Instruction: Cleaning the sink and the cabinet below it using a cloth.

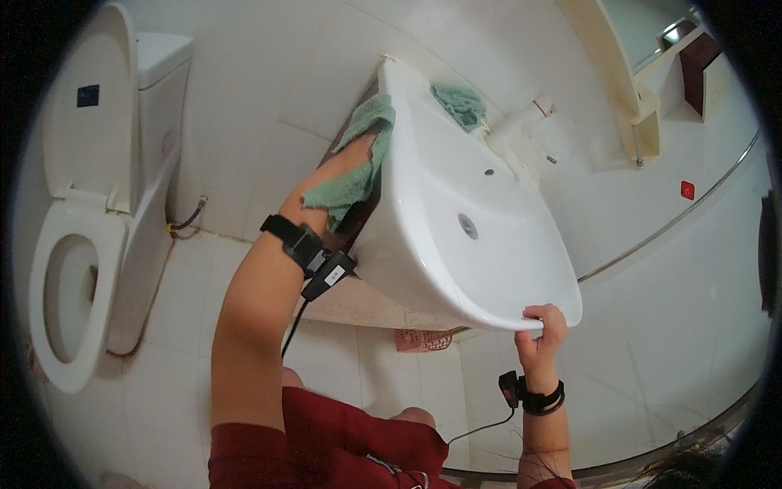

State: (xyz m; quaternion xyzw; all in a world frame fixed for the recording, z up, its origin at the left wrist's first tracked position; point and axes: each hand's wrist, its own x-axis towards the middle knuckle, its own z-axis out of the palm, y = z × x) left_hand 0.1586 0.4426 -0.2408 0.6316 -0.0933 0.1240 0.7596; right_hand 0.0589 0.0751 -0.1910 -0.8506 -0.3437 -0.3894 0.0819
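Before me is a white ceramic washbasin, with a drain hole in its bowl. My left hand reaches along the outer left side of the basin, holding a green cloth. Folds of the cloth hang about the wrist, and the fingers are hidden beneath it and behind the rim. My right hand grips the basin's front rim near its right corner, thumb below and fingers curled over the top. A second green cloth lies crumpled on the basin's back ledge.
A toilet with its lid raised stands at the left. Under the basin a pink plastic basket rests low down. A cream shelf unit with a mirror hangs on the wall, upper right. Cables run from both wrist straps.
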